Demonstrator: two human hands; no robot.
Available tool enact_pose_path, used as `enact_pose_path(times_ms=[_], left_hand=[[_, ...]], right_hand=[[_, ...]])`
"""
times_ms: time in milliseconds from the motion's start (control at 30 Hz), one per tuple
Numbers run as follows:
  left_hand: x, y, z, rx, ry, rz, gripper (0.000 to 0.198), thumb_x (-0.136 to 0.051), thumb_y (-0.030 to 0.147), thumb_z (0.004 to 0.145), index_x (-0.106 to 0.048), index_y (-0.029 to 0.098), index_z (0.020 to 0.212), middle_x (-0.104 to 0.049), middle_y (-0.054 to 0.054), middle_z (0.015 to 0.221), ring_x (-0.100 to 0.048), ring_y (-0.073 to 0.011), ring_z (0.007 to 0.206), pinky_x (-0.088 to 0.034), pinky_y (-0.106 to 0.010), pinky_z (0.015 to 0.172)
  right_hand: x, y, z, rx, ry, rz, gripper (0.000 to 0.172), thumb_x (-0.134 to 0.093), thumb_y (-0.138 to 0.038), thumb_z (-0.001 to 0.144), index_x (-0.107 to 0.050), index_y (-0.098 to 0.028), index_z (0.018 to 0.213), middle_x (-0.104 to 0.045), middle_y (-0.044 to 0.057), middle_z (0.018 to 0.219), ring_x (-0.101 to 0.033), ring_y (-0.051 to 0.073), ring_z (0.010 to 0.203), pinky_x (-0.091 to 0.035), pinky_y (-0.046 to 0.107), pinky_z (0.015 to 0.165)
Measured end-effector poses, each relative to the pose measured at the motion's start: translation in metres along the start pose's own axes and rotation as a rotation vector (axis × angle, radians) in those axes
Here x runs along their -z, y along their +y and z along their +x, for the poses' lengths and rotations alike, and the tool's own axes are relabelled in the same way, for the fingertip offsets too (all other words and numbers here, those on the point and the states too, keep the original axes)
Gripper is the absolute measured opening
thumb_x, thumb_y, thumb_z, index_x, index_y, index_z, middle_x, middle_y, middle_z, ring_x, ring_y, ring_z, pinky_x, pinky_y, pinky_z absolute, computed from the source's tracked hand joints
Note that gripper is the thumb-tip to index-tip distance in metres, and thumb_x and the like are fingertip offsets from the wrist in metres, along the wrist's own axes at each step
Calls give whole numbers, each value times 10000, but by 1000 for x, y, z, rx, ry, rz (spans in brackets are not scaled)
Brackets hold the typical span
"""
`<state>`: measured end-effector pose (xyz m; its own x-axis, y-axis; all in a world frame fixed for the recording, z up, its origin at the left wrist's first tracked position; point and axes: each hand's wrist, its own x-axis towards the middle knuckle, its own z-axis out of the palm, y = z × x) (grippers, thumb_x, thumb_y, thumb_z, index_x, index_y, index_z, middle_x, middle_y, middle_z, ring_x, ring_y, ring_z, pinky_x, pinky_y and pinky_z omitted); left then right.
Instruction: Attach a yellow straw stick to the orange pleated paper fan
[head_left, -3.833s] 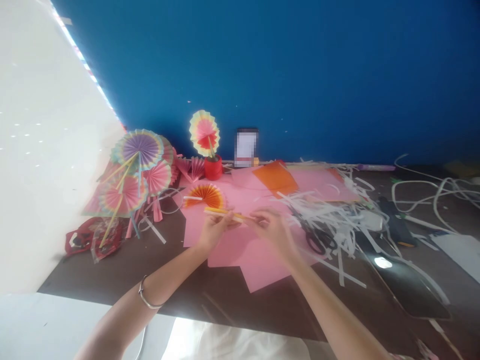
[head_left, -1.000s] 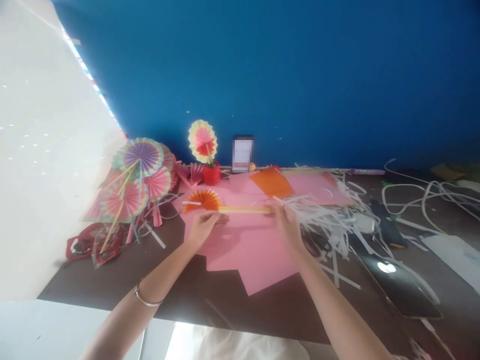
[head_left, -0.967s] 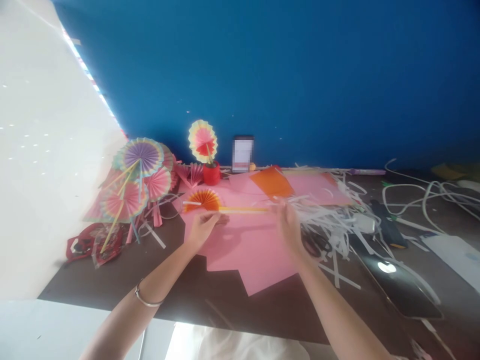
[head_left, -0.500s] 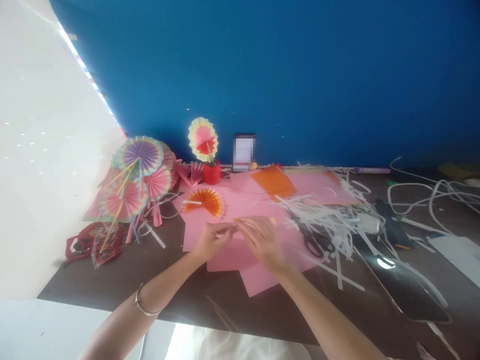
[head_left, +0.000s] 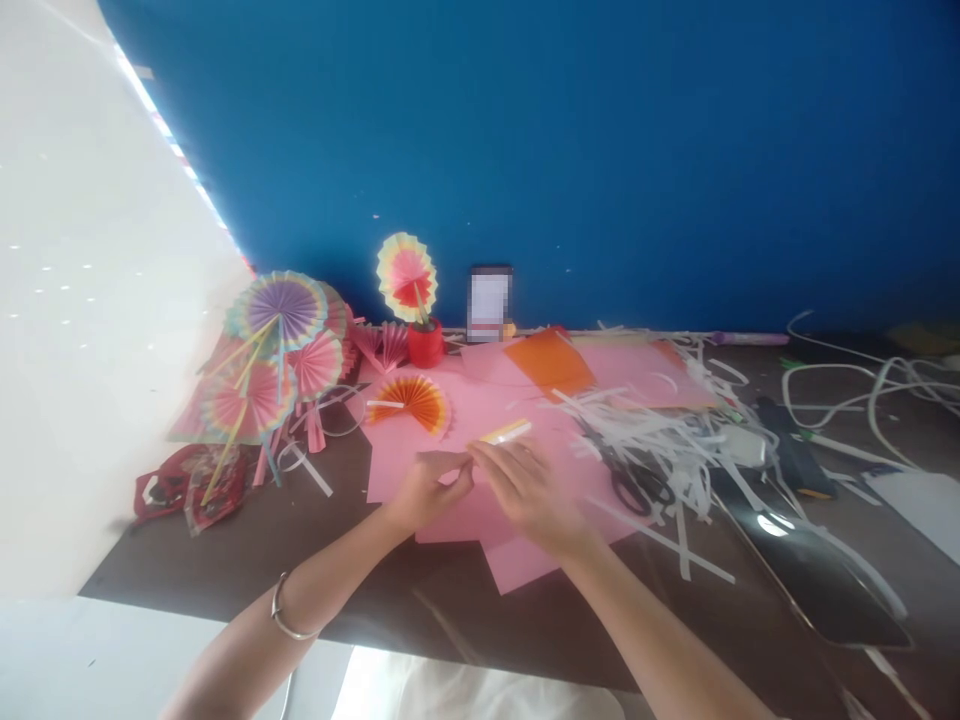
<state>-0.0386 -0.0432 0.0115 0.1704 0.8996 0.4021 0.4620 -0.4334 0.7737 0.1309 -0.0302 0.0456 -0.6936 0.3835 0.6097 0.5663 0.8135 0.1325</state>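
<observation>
Over the pink paper sheets [head_left: 517, 555] my two hands meet at the fingertips. My left hand [head_left: 433, 487] is closed in a pinch; whatever lies between its fingertips is too small to make out. My right hand [head_left: 525, 485] is closed round a small folded strip [head_left: 507, 433], yellow-orange with a white edge, which shows above its fingers. Just behind and left of the hands lies an orange pleated fan [head_left: 411, 404] with a short white strip on it.
Finished paper fans [head_left: 281, 308] stand at the left, beside a red pot [head_left: 425, 345] holding another. Orange paper [head_left: 551, 362] lies behind. On the right are white paper scraps [head_left: 637, 425], black scissors [head_left: 637, 488], a dark tablet [head_left: 825, 570] and white cables [head_left: 870, 385].
The yellow-orange strip with its white edge now shows clearly above my right hand's fingers, where it was mostly hidden. My left hand has shifted slightly, its fingertips still near the right hand's.
</observation>
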Motion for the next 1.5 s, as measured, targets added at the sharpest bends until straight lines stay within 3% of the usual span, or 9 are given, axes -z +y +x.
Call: enact_pose_path(times_ms=[133,300,467,600,833,1100,1333,1433,1500], left_hand=[[0,0,-1,12,-3,-30,257,-492,249,797,-638,166,603,-526,-1,545,-469,-113,521,-394,-215,559],[0,0,-1,19,-15,-56,264,-509,247,790,-647,158,583,-547,3,521,-490,-118,511,-395,-214,533],[1,3,0,130,21,-188,208,-537,233,780,-732,160,771,-704,-21,714,-641,-187,680,-484,-247,637],[3,0,4,303,97,-345,225,-595,305,763,-738,158,855,-728,-62,837,-676,-233,793,-532,-313,733],[11,-16,14,457,258,-678,358,-685,421,680,-728,105,843,-724,-108,829,-687,-261,797,-547,-421,814],[19,-20,17,477,292,-744,408,-700,451,655,-722,91,845,-716,-143,866,-679,-286,840,-520,-452,862],[18,-26,17,487,283,-768,401,-710,447,643,-721,93,830,-719,-139,846,-683,-283,825,-523,-450,853],[16,-25,16,481,232,-756,381,-708,441,653,-722,100,824,-723,-126,815,-688,-273,799,-538,-439,830],[14,-23,15,473,182,-715,373,-702,439,661,-725,97,807,-723,-123,795,-691,-266,772,-552,-424,799]], right_hand=[[3,0,1,40,7,-72,281,-384,-102,902,-615,-149,1056,-678,95,998,-601,198,868,-421,363,807],[-4,0,0,-20,63,59,221,-439,-121,887,-625,-164,998,-691,71,948,-605,177,834,-410,338,793],[-15,-1,1,-312,194,364,164,-486,-158,857,-642,-203,885,-703,34,859,-624,161,796,-439,329,786],[-21,9,-1,-610,309,460,134,-511,-221,822,-645,-215,809,-693,37,833,-626,182,794,-472,341,764],[-35,67,-24,-1037,366,366,212,-546,-330,738,-671,-160,753,-676,66,745,-598,208,701,-457,343,693],[-25,121,-57,-1336,368,61,282,-507,-337,701,-689,-129,755,-643,79,650,-570,225,641,-417,346,671],[-15,137,-73,-1252,187,-194,336,-404,-205,742,-665,-78,911,-653,191,877,-574,303,833,-413,454,773],[-16,122,-61,-1047,227,-248,410,-395,-178,763,-568,-87,1123,-565,195,1153,-509,325,1030,-371,514,872],[-17,104,-47,-841,282,-146,384,-419,-233,806,-545,-133,1153,-576,155,1147,-504,303,1056,-377,499,893]])
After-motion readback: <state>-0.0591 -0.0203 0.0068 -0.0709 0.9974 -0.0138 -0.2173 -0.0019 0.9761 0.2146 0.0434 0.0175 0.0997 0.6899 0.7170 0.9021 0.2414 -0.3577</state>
